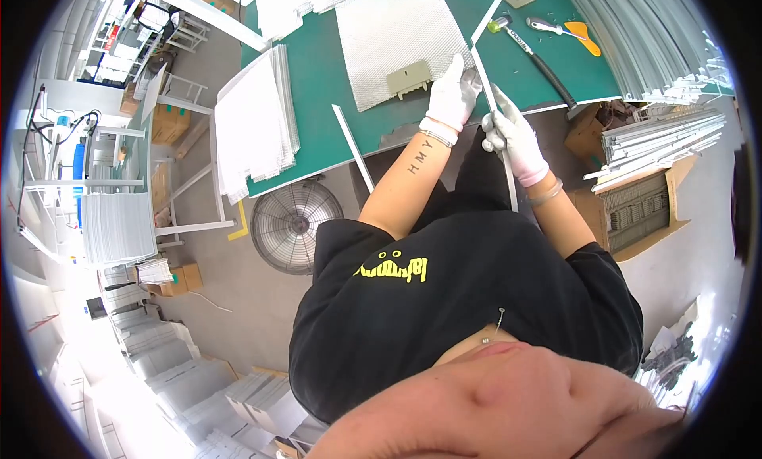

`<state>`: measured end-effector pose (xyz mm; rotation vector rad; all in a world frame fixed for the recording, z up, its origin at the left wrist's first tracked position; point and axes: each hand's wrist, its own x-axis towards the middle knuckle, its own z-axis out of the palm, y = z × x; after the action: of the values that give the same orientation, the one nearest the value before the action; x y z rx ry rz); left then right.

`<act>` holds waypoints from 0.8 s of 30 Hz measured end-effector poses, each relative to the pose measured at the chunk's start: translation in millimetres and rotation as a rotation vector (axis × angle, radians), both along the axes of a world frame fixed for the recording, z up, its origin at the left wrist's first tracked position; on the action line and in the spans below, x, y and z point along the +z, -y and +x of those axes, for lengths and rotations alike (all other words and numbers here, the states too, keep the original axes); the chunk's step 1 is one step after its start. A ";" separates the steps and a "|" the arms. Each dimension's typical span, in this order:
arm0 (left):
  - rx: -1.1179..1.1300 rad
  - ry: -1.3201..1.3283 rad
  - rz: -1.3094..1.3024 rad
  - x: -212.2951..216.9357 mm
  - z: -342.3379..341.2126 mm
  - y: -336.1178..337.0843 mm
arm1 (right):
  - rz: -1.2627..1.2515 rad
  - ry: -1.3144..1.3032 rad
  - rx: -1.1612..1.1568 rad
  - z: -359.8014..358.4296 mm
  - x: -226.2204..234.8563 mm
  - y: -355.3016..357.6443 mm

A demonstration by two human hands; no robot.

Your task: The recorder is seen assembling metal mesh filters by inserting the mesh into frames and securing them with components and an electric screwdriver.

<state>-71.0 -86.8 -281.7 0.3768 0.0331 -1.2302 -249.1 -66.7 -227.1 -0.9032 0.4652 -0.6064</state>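
Stacks of white mesh sheets point(255, 125) lie at the left end of the green worktable point(325, 70), with a round fan point(295, 218) on the floor just below them. A loose metal strip point(352, 148) slants off the table's near edge. Further right sits a square mesh filter panel point(397, 42) with a small grey latch point(408, 79). The left hand point(453, 96), in a white glove, rests on the panel's near right corner, fingers curled against a long metal strip point(494, 109). The right hand point(514, 137), also gloved, is closed around that strip lower down, near the table edge. A mallet point(530, 52) and yellow-handled tool point(567, 32) lie beyond, beside bundled metal strips point(635, 38).
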 end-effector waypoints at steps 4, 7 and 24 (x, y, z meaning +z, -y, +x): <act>0.060 0.481 -0.119 -43.6 25.6 5.3 | -0.107 -0.097 0.021 8.1 4.1 -3.4; 0.048 0.486 -0.084 -11.6 4.7 0.3 | -0.174 -0.224 -0.063 5.6 2.4 -6.9; 0.059 0.132 -0.010 28.5 -0.7 -8.5 | -0.202 -0.251 -0.011 9.3 2.0 -1.5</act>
<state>-71.7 -78.4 -253.2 0.4450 -0.0749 -1.1442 -239.8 -65.2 -225.0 -1.1773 0.6419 -0.5587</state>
